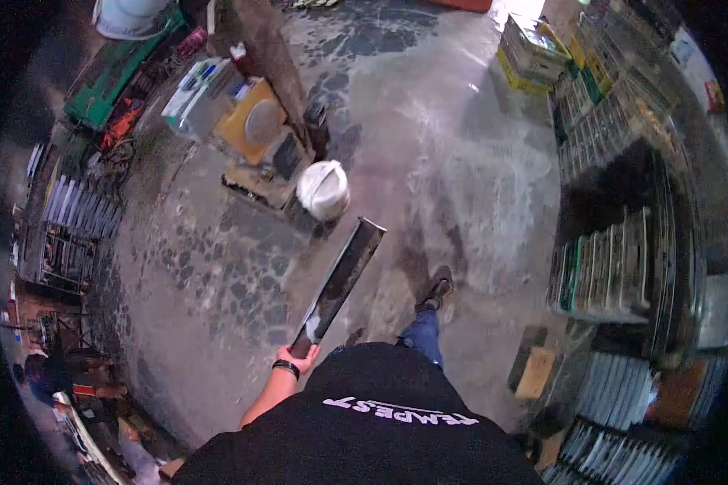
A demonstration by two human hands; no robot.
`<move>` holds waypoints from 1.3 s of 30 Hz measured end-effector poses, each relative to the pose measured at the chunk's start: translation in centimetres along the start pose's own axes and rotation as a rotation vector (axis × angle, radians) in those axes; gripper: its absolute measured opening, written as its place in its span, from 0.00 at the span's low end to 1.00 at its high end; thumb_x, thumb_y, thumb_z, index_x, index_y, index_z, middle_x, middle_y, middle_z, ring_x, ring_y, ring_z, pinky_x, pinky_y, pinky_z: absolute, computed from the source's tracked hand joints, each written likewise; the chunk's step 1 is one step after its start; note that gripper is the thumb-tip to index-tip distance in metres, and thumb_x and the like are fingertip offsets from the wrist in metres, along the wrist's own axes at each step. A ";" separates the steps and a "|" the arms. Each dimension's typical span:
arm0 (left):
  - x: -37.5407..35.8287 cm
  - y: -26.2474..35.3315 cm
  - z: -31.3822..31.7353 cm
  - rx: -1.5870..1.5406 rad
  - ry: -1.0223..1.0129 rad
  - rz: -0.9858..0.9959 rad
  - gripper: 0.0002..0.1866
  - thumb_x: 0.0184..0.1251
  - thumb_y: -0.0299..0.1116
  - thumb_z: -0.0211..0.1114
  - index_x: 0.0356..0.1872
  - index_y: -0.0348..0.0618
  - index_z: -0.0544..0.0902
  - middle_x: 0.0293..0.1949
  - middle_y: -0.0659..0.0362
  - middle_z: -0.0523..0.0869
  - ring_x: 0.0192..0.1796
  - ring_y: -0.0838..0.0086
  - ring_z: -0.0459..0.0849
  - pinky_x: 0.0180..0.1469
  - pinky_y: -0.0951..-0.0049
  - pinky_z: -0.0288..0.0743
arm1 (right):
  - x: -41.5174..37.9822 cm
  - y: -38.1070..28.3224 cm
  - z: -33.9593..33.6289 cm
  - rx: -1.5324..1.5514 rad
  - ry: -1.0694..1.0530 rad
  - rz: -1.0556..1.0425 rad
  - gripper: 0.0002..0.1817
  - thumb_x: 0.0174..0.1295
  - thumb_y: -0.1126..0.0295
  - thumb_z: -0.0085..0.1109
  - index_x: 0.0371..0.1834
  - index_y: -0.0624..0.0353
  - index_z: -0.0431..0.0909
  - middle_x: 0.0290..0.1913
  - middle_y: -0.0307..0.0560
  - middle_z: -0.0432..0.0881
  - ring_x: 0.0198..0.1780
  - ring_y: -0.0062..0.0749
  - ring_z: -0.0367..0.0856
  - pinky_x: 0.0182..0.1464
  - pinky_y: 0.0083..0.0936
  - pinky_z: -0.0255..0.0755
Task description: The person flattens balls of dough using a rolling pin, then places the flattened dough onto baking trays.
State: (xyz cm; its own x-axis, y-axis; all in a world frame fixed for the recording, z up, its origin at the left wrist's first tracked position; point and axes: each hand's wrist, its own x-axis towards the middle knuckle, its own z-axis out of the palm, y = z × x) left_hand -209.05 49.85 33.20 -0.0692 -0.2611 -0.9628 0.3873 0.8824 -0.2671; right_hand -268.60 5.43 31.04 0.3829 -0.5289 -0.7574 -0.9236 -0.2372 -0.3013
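My left hand [296,356] grips the near end of a long dark metal channel piece [341,276], which slants up and away over the concrete floor toward a white bucket [323,189]. A dark band sits on that wrist. My right hand is hidden behind my black shirt. One shoe [434,290] and a blue trouser leg show ahead of me on the floor.
Shelves of stacked boxes and parts [615,267] line the right side. A yellow and white machine with clutter [251,129] stands ahead left beside a brown post [279,69]. Racks of metal parts [77,226] line the left. Stained concrete floor [461,162] stretches ahead.
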 end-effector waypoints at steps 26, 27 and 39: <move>12.7 -21.5 83.6 -0.126 -0.094 0.010 0.30 0.66 0.47 0.46 0.62 0.33 0.67 0.60 0.38 0.69 0.60 0.41 0.69 0.51 0.53 0.80 | 69.5 -77.4 -56.0 -0.410 0.006 0.097 0.23 0.54 0.46 0.57 0.34 0.55 0.84 0.37 0.55 0.84 0.43 0.52 0.82 0.47 0.44 0.75; 12.7 -21.5 87.1 -0.142 -0.090 0.000 0.31 0.65 0.48 0.47 0.62 0.33 0.67 0.60 0.38 0.68 0.61 0.41 0.68 0.51 0.53 0.80 | 70.8 -78.4 -56.9 -0.383 0.002 0.141 0.22 0.55 0.46 0.56 0.34 0.55 0.84 0.37 0.55 0.84 0.43 0.52 0.82 0.47 0.44 0.74; 10.7 -26.3 126.7 -0.574 -0.026 0.071 0.40 0.63 0.56 0.57 0.68 0.37 0.59 0.61 0.40 0.70 0.63 0.43 0.70 0.49 0.59 0.83 | 116.7 -138.5 -80.3 -0.572 0.415 -0.908 0.20 0.60 0.53 0.50 0.31 0.58 0.83 0.35 0.61 0.82 0.40 0.59 0.80 0.43 0.48 0.72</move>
State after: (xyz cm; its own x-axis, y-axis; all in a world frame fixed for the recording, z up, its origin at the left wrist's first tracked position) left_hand -103.53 -25.71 34.95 -0.0353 -0.1965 -0.9799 -0.1708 0.9672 -0.1878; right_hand -94.42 -88.88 30.89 0.9777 -0.1758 -0.1148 -0.1998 -0.9472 -0.2506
